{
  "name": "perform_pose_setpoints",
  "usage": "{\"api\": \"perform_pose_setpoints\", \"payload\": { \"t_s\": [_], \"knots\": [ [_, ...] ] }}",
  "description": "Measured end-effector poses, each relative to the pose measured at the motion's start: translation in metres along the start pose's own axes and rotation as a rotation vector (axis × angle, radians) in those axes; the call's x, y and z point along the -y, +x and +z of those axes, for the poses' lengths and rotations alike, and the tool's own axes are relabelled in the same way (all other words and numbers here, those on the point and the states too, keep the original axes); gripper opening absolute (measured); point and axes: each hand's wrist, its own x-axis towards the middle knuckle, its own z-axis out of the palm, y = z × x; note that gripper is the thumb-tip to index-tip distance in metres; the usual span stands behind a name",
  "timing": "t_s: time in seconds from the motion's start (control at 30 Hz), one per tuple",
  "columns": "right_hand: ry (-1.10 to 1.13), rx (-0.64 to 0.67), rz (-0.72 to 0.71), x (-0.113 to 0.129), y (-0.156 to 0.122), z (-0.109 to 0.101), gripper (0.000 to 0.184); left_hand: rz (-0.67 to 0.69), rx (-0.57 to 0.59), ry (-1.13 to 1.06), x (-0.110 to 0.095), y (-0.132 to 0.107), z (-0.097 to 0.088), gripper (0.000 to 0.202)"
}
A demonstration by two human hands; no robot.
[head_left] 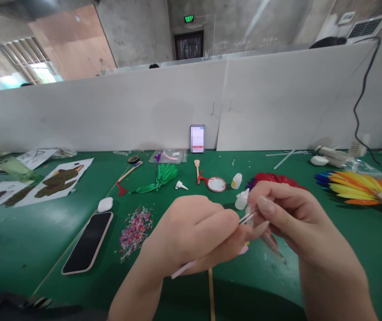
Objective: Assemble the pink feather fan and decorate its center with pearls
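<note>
My left hand (pixel 195 232) is closed in a loose fist over the green table (pixel 43 240), holding a thin pale pink stick (pixel 186 269) that pokes out below the palm. My right hand (pixel 287 218) pinches a slim clear tool with a pointed tip (pixel 273 243) between thumb and fingers. The two hands meet at the fingertips, where a tiny yellow piece (pixel 247 244) shows. A thin wooden stick (pixel 211 294) lies under my hands.
A black phone (pixel 88 242), a white earbud case (pixel 105 204) and a pile of pink bits (pixel 135 229) lie left. Behind my hands are glue bottles (pixel 236 180), a small mirror (pixel 216 184), green feathers (pixel 159 179), a red fan (pixel 274 179) and yellow-orange feathers (pixel 358 187). A white partition (pixel 144 107) backs the table.
</note>
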Motion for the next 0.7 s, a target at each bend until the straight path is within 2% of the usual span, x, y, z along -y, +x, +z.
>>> {"api": "perform_pose_setpoints", "payload": {
  "t_s": [0.43, 0.7],
  "knots": [
    [0.016, 0.022, 0.041, 0.0006, -0.0025, -0.001, 0.031, -0.01, -0.055, 0.018, -0.0018, 0.0009, 0.0019, 0.022],
    [0.091, 0.058, 0.057, -0.0007, -0.0025, -0.0009, 0.031, -0.034, -0.038, 0.012, -0.0041, 0.0027, 0.0016, 0.023]
  ]
}}
